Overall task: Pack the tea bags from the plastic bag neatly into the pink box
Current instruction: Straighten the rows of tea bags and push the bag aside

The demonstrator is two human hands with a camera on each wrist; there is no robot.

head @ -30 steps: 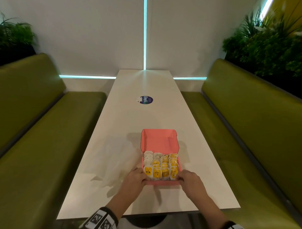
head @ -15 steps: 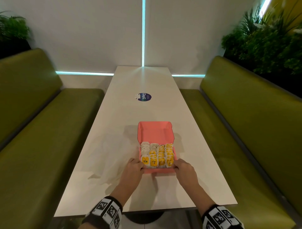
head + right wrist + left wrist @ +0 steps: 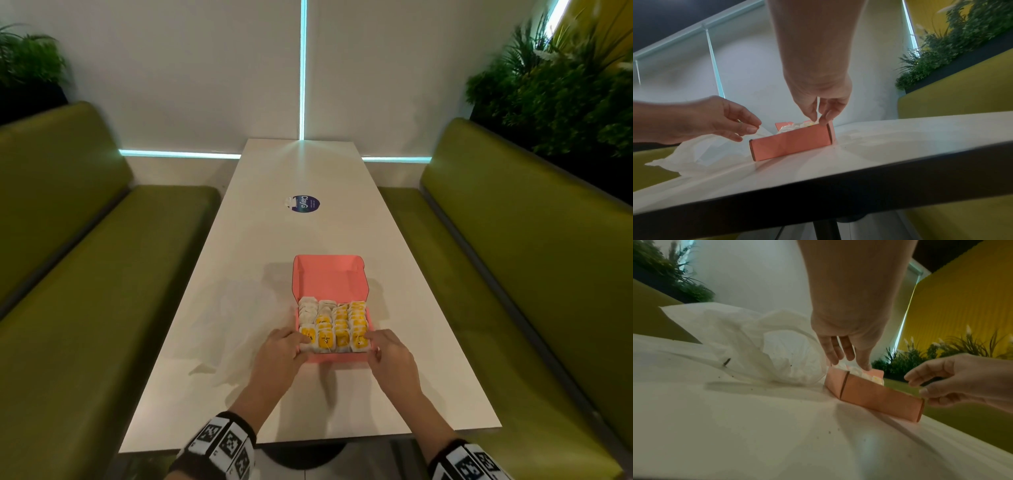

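Observation:
The pink box (image 3: 329,279) sits on the white table (image 3: 301,236) with its lid standing open at the back. Rows of yellow-tagged tea bags (image 3: 334,325) fill it. My left hand (image 3: 301,337) reaches over the front left corner, its straight fingers (image 3: 846,353) touching the tea bags there. At the front right corner my right hand (image 3: 371,342) pinches the nearest tea bag (image 3: 818,121) between thumb and fingers (image 3: 826,117). The crumpled white plastic bag (image 3: 236,315) lies just left of the box; what is inside it is hidden.
A round dark sticker (image 3: 305,204) lies farther down the table. Green benches (image 3: 85,274) run along both sides, with plants (image 3: 555,96) behind them. The table's near edge (image 3: 859,191) is close to my wrists.
Both hands have shifted from the box's front corners up onto the front row of tea bags. The box has stayed in place while the head view tilted.

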